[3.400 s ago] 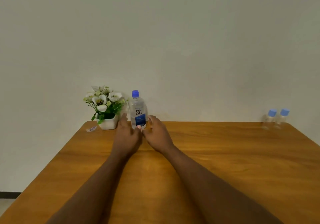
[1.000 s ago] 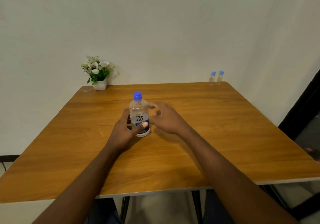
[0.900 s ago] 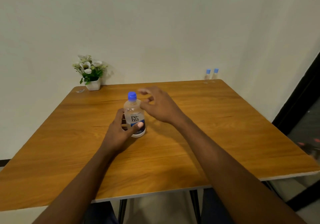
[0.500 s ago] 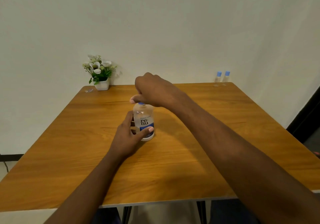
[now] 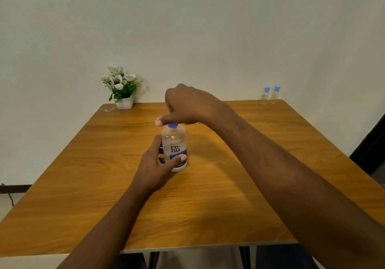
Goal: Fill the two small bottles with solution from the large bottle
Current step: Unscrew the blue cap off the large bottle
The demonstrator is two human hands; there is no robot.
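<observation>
The large clear bottle (image 5: 174,143) with a "re-nu" label stands upright near the middle of the wooden table (image 5: 218,195). My left hand (image 5: 156,164) grips its lower body, thumb across the label. My right hand (image 5: 187,106) comes down from above and its fingers curl round the blue cap (image 5: 173,125), which is mostly covered. Two small clear bottles (image 5: 270,94) with light blue caps stand side by side at the far right corner of the table, against the wall.
A white pot of white flowers (image 5: 123,89) stands at the far left corner, with a small scrap of wrapper (image 5: 108,109) beside it. The wall runs along the table's far edge. A dark doorway (image 5: 373,148) lies to the right.
The bottle was brought from the far edge to the table's middle. My right hand rose from beside it and closed over the cap; my left hand keeps its grip.
</observation>
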